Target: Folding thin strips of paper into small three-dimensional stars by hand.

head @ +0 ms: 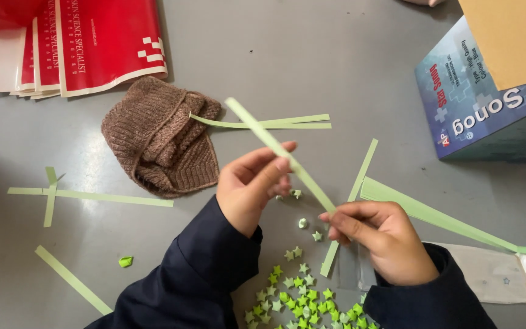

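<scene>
A long light-green paper strip (pixel 257 128) runs diagonally between both hands above a grey table (pixel 312 67). My left hand (pixel 252 186) pinches the strip near its middle with thumb and fingers. My right hand (pixel 382 237) grips the strip's lower end with its fingertips. Below the hands lies a pile of several small folded green paper stars (pixel 302 298). A few loose stars (pixel 302 223) sit between the hands.
More green strips lie about: two overlapping ones (pixel 275 123) at the centre back, a crossed pair (pixel 86 196) at left, one (pixel 71 279) at lower left. A brown knitted hat (pixel 159 137), red booklets (pixel 80 42), a blue box (pixel 482 97) and a pale packet (pixel 494 274) surround them.
</scene>
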